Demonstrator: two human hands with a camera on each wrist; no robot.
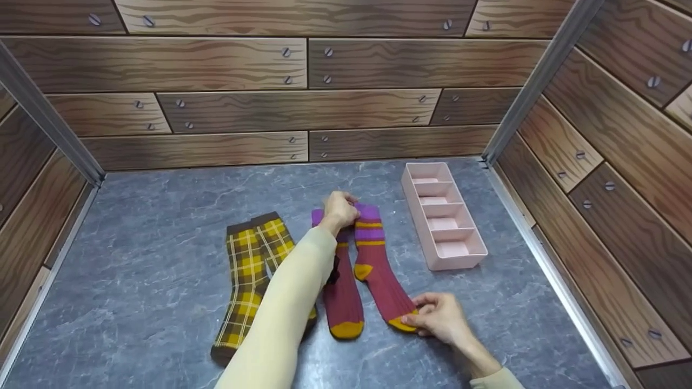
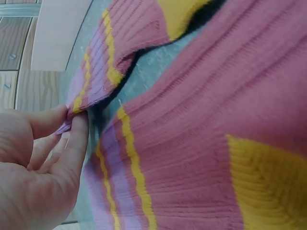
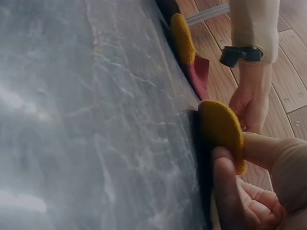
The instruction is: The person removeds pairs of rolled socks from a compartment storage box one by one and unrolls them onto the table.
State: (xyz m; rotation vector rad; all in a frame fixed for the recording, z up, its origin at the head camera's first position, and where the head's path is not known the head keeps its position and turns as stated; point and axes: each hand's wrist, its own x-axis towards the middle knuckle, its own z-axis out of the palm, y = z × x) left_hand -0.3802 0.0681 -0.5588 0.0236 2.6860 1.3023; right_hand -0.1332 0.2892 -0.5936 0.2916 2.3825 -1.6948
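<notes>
Two maroon socks with purple cuffs and mustard stripes, heels and toes lie side by side on the grey table. My left hand (image 1: 340, 209) pinches the cuff of the right-hand maroon sock (image 1: 378, 259); the left wrist view shows thumb and fingers on that purple edge. At its mustard toe, my right hand (image 1: 440, 319) pinches the tip between thumb and fingers, as the right wrist view also shows on the toe (image 3: 220, 132). The left-hand maroon sock (image 1: 343, 302) is partly hidden under my left forearm.
A pair of yellow-and-brown plaid socks (image 1: 246, 270) lies to the left, partly covered by my left sleeve. On the right stands a pink box (image 1: 457, 261) with several compartments. Wood-patterned walls (image 1: 232, 111) enclose the back and sides of the grey table (image 1: 146, 281).
</notes>
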